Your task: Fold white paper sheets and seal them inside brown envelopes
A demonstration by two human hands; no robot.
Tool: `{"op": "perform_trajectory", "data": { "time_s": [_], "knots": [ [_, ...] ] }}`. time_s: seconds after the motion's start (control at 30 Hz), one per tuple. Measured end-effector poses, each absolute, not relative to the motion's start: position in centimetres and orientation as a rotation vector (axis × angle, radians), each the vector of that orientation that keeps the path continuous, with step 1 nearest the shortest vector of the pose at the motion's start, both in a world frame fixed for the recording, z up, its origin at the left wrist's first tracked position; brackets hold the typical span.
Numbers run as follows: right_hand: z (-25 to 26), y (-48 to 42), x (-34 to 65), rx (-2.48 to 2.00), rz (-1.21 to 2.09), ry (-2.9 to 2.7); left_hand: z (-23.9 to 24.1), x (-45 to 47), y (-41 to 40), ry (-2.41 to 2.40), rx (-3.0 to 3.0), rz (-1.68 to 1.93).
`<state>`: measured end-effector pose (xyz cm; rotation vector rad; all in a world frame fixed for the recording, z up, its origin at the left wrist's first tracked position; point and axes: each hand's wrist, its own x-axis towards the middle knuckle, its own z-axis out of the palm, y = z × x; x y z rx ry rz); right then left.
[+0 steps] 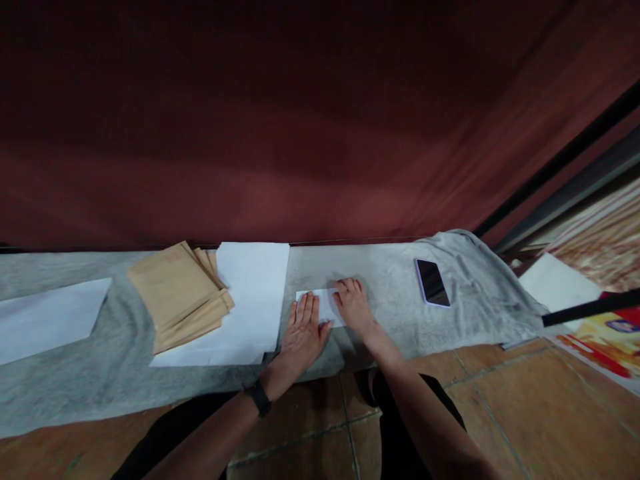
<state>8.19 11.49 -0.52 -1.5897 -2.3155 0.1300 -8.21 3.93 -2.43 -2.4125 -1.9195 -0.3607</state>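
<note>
A small folded piece of white paper (327, 308) lies flat on the grey cloth. My left hand (304, 331) rests on its left part with the fingers stretched out and the palm down. On the right end of the paper lies my right hand (353, 305), its fingers slightly bent and spread over the edge. To the left of my hands are large white sheets (255, 300). A stack of brown envelopes (177, 287) partly covers those sheets.
A phone (433, 283) lies on the grey cloth (390, 267) to the right. Another white sheet (50, 320) is at the far left. Behind the cloth rises a dark red curtain (300, 147). Tiled floor (525, 400) runs along the front, with a colourful printed sheet (610, 340) at the right.
</note>
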Motion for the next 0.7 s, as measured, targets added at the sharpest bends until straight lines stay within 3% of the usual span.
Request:
{"op": "perform_trajectory", "data": {
  "time_s": [0.2, 0.7],
  "knots": [
    [0.3, 13.6, 8.7, -1.759, 0.297, -2.341, -2.5, -8.6, 3.8, -1.826, -2.456, -0.418],
    [1.7, 14.2, 7.8, -1.785, 0.342, -2.375, -3.5, -8.2, 4.7, -1.837, -2.440, -0.452]
  ]
}}
